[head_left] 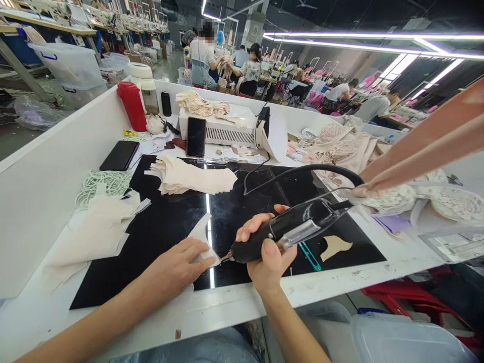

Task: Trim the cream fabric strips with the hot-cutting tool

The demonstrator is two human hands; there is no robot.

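Observation:
My right hand (270, 257) is wrapped around a black corded hand tool (260, 237) with a silver lever along its side. Its narrow metal tip points left and meets the edge of a small white fabric piece (200, 232), though contact is hard to judge. My left hand (185, 259) holds that piece against the glossy black board (249, 201), thumb and fingers close to the tip. Behind it lies a stack of cream fabric pieces (192, 176). Right of the tool are teal thread snips (310, 256) and a beige cut-out piece (335, 247).
More cream fabric pieces (94, 227) and pale green cord (106, 186) lie at left. A white vented box (227, 128), phone (196, 137) and red tumbler (132, 106) stand behind. The tool's cable (302, 171) arches over the board toward a hanging pink fabric sleeve (427, 136). Lace garments (344, 141) pile up at right.

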